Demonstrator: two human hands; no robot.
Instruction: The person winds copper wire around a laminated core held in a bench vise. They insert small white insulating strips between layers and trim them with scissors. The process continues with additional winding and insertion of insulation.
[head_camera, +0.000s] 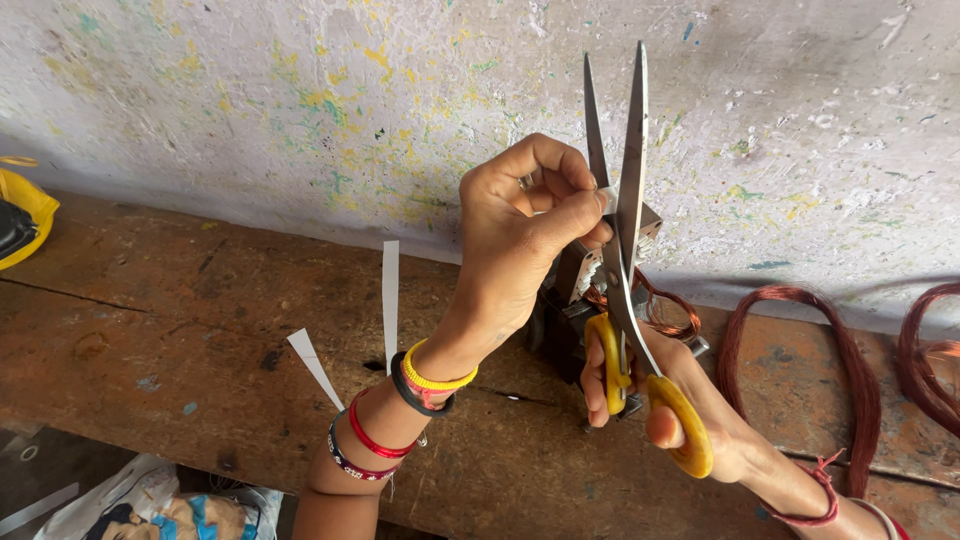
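Scissors (628, 260) with yellow handles point straight up, blades slightly parted, held in the right hand (690, 400) with thumb and fingers threaded through the loops. Just above those fingers the left hand (520, 250) reaches in from the left, wrist bent and bangled, its thumb and forefinger pinching a small pale strip (606, 200) against the blades. Behind both hands sits a dark metal block (570, 310) wound with copper wire (665, 310), resting on the wooden bench (180, 330); two white paper strips (390, 300) lie beside the left forearm
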